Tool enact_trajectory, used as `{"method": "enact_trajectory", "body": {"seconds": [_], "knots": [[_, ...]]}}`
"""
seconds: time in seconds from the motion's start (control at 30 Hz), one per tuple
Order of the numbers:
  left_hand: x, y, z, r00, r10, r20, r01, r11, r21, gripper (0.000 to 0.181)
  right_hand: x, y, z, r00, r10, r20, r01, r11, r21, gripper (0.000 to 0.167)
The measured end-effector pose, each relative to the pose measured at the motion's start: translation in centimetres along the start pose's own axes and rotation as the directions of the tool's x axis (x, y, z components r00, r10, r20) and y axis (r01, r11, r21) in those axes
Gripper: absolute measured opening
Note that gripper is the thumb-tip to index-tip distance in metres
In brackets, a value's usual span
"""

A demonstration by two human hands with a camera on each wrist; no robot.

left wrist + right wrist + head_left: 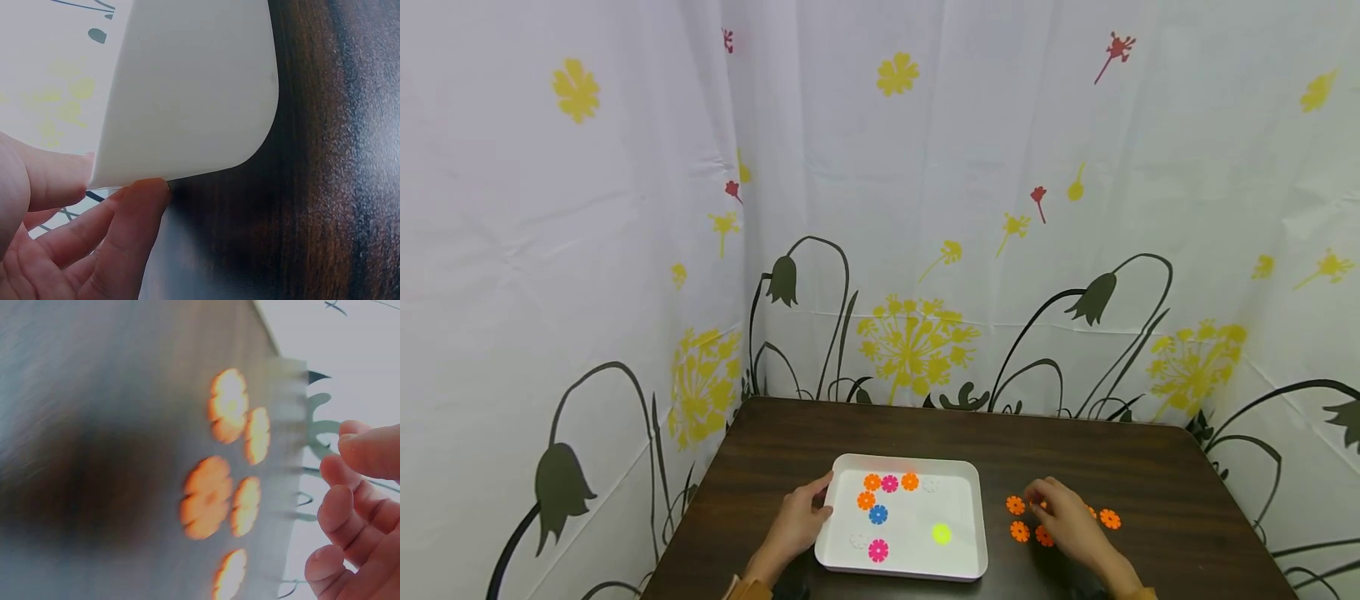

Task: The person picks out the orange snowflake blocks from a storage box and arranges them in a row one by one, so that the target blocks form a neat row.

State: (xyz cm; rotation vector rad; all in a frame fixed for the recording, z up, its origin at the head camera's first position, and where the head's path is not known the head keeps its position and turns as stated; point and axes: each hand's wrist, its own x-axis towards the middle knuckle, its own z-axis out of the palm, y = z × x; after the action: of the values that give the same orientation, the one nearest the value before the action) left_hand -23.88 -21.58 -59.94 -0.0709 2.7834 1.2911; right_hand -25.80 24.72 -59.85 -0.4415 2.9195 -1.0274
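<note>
Pinching left rim of white tray (925, 557) between thumb and fingers of left grip (800, 517). Holding right grip (1066, 515) relaxed, loosely curled, above orange flower discs (1019, 532) on counter (910, 425), right of tray. Seeing some discs partly covered by that grip, blurred in right wrist view, with lowest cut off. Cannot make out tray's interior in left wrist view.

Tray (917, 562) is showing plain white. Loose flower pieces (1110, 519) are showing orange; flower pieces in the tray (877, 550) are showing orange, pink, blue and yellow-green, two looking pale, nearly clear. Table (820, 421) is showing dark brown, streaked like wood grain. Curtain (820, 125) is showing white, bearing printed yellow blossoms (897, 73), red flowers (1119, 47), grey-green bell flowers (783, 279). Sleeves (748, 591) are showing mustard.
</note>
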Motion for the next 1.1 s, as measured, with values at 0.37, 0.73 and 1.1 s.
{"method": "enact_trajectory", "body": {"seconds": [0.37,0.73,1.1], "knots": [[0.0,0.2,-0.2,1.000,0.005,0.002,-0.005,1.000,-0.011,0.058,2.7,-3.3,-0.2,0.998,-0.052,-0.033,0.053,0.998,0.017,0.014],[-0.2,0.0,0.1,1.000,0.011,-0.005,-0.011,1.000,-0.024,0.058,5.3,-6.1,0.7,0.986,-0.167,0.013,0.167,0.986,-0.006,0.015],[-0.2,-0.1,-0.2,1.000,0.015,0.001,-0.015,1.000,-0.028,0.058,6.2,-7.4,2.1,0.984,-0.174,0.040,0.174,0.985,-0.012,0.016]]}}
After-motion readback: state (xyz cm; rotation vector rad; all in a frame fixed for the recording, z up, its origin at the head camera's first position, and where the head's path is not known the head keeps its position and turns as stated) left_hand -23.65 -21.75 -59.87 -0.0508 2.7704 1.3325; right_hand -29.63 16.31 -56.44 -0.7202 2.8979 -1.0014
